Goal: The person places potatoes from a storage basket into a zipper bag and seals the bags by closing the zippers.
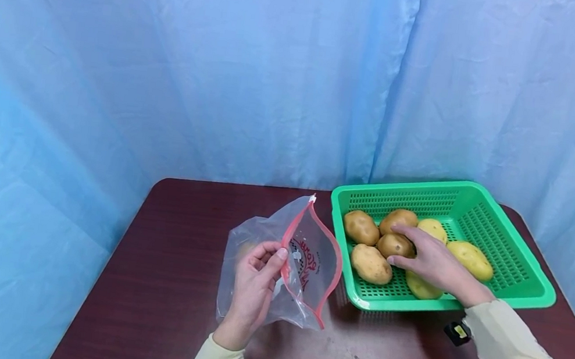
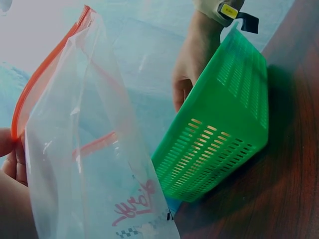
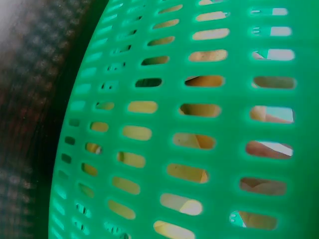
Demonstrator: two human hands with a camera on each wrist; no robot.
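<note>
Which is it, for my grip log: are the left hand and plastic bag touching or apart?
Touching: the head view shows the left hand pinching the plastic bag at its red edge.

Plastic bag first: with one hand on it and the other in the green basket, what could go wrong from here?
The left hand pinches the plastic bag at just one side of its red rim, so the mouth might sag shut. The brown potato in the right hand sits crowded among others, which could roll if it is lifted.
</note>
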